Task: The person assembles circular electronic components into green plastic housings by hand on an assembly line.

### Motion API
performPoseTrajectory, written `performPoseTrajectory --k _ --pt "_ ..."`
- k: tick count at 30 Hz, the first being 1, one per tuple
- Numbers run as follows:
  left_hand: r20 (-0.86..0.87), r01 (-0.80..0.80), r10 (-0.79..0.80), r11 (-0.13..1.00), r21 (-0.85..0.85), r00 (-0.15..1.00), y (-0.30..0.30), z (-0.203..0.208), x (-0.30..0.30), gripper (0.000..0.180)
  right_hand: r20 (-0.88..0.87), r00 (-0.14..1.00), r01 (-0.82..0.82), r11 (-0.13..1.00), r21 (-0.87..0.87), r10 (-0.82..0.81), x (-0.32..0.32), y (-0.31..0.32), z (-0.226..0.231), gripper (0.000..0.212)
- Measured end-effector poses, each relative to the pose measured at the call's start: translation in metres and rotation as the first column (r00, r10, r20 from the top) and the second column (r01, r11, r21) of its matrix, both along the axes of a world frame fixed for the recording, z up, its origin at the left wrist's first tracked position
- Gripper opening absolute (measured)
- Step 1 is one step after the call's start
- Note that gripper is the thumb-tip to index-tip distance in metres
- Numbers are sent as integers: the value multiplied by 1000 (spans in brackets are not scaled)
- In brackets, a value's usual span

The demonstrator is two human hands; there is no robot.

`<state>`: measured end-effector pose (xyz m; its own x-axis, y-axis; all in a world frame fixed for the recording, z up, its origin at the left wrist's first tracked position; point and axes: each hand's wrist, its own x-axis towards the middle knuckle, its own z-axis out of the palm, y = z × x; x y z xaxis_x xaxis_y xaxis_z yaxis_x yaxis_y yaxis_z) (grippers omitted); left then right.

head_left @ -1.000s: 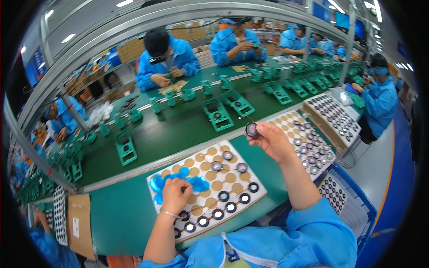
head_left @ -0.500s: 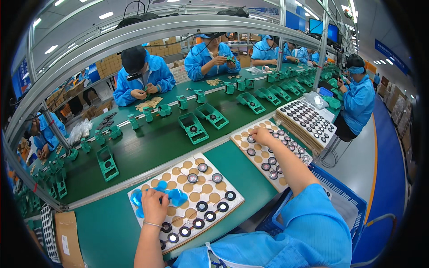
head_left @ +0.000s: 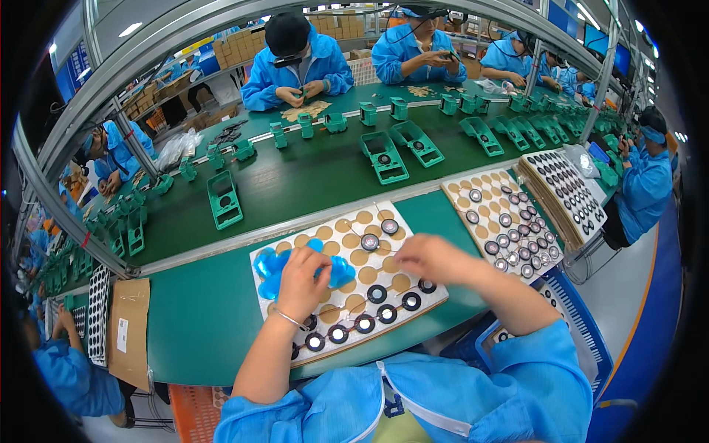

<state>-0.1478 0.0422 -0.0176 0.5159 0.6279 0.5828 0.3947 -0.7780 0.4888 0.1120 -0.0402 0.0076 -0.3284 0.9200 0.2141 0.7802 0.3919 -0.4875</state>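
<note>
Round speakers: we see silver-ringed ones toward the right of the near foam tray, black ones with white centres lining its front, and plenty of bare round cut-outs between.
Right hand: here it is, low over the tray's right side, fingertips bunched and blurred; we can't make out whether they clasp a speaker.
Left hand: fingers curled down on the blue film discs; we can't tell whether any disc is pinched.
Step in hand: we'd call this handling speakers at the tray, right hand working, left hand minding the film.
Next move calls for: a light fingertip hold on a speaker's rim, we judge, with its thin wires kept from snagging.
Edges and room: a strip of green counter parts our tray from the second foam tray, giving the right hand a low path across; the conveyor belt runs beyond, carrying green plastic housings.
Right flank: a blue basket sits below the counter's edge.
</note>
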Motion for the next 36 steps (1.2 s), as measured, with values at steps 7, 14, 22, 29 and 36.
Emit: performPoseTrajectory --k 7,14,22,29,36 --pt "-61 109 -108 994 13 992 -8 6 6 8 372 910 -295 917 269 183 -70 -14 -21 10" --pt "52 14 -10 997 -71 999 -12 4 4 5 342 935 -212 922 323 95 -76 -8 -36 11" --pt "376 404 -167 542 -737 911 -21 8 5 18 -536 844 67 988 137 17 -78 -5 -26 12" --pt "545 546 -78 235 -804 835 -7 -1 -3 23 -543 840 34 998 45 -4 -84 6 -13 14" --pt "689 686 24 75 -724 724 -6 4 -4 25 -613 781 -143 990 13 121 -74 11 -8 28"
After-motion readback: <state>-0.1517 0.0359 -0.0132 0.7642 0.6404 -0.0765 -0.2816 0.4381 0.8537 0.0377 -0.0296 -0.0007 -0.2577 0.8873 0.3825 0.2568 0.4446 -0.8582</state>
